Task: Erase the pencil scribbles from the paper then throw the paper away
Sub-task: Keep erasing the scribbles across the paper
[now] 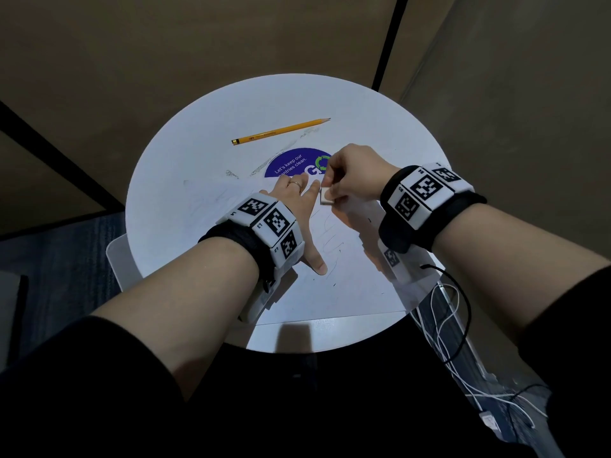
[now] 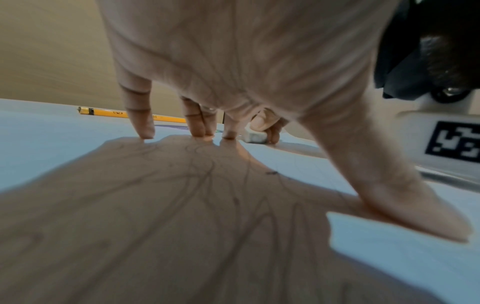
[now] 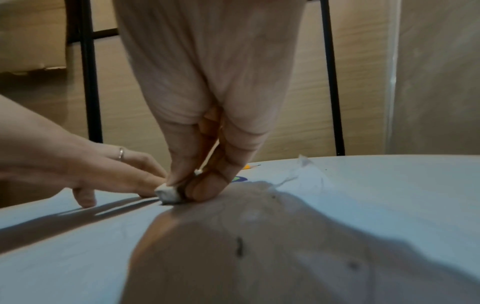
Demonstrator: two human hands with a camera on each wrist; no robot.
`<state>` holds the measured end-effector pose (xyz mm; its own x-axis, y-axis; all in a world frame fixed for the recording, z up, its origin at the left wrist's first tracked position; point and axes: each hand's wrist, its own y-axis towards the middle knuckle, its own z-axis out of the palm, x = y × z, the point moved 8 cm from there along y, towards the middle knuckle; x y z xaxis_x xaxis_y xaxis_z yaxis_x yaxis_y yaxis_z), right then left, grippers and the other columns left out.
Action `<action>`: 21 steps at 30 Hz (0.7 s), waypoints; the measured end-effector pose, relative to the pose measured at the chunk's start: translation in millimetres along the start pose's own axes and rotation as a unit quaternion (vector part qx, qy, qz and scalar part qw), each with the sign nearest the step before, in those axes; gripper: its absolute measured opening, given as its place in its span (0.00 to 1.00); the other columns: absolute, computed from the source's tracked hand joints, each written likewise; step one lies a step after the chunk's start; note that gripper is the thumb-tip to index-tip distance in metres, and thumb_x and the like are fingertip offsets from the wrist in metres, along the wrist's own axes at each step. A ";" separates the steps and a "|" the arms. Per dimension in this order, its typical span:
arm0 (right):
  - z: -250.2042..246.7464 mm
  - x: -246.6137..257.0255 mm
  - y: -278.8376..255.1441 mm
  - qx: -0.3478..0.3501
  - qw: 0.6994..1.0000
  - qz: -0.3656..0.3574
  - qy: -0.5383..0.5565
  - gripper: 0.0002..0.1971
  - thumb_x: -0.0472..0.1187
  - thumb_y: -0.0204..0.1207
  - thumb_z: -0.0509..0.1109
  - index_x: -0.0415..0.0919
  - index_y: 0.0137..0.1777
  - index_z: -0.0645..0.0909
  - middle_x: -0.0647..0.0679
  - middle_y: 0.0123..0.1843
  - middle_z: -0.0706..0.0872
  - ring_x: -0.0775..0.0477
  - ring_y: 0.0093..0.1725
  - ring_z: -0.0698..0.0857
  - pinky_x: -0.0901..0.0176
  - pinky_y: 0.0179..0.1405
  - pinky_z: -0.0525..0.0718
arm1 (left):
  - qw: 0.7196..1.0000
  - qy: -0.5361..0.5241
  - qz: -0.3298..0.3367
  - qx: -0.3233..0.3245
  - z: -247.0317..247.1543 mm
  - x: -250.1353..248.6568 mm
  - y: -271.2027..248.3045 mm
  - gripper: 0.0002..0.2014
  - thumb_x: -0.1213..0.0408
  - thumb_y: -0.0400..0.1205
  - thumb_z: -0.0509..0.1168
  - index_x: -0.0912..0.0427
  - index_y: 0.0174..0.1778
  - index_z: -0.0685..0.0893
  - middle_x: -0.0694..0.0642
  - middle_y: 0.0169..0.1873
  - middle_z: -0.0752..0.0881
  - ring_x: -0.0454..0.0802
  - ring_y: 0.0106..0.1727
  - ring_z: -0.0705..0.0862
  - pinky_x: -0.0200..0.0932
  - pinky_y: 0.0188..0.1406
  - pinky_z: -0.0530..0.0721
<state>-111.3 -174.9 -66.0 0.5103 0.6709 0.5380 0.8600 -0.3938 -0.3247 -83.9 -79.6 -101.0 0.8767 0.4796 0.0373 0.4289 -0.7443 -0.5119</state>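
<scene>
Under the right hand grip, small white block eraser pinched, rubbing white paper sheet; flat left hand pins it beside; grey pencil scribbles remain, binning undone.

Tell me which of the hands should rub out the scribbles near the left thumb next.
Right. The right hand already pinches the eraser against the paper, while the left hand is spread flat, fingers pressing the sheet still. Swapping roles would probably let the paper slide.
</scene>
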 end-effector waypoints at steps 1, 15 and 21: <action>-3.9 1.6 0.5 -0.023 1.000 -0.004 -0.017 0.03 0.31 0.71 0.74 0.38 0.42 0.83 0.45 0.41 0.84 0.54 0.37 0.81 0.75 0.30 0.75 | 1.000 -0.001 0.001 0.000 -0.1 -0.3 -0.4 0.69 0.30 0.56 0.74 0.52 0.83 0.39 0.53 0.83 0.42 0.56 0.82 0.46 0.62 0.74 0.63; -7.8 -3.9 0.9 -0.042 0.999 0.015 -0.004 0.03 0.32 0.72 0.74 0.35 0.44 0.85 0.46 0.41 0.84 0.54 0.40 0.81 0.69 0.39 0.80 | 1.000 -0.001 -0.001 -0.002 -0.2 0.4 0.0 0.69 0.29 0.56 0.74 0.53 0.83 0.39 0.53 0.83 0.41 0.56 0.83 0.44 0.62 0.74 0.62; 9.7 -6.1 -10.6 0.057 0.998 0.017 0.033 0.03 0.31 0.72 0.74 0.37 0.40 0.83 0.44 0.39 0.87 0.55 0.31 0.85 0.71 0.34 0.82 | 1.000 -0.007 0.004 -0.005 -0.3 -0.8 -0.8 0.69 0.30 0.56 0.74 0.53 0.83 0.39 0.53 0.83 0.42 0.55 0.83 0.45 0.62 0.74 0.63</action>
<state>-123.5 -168.7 -73.4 0.5409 0.6148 0.5740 0.8383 -0.3381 -0.4277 -84.8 -79.5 -100.4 0.8767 0.4806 0.0209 0.4247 -0.7528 -0.5028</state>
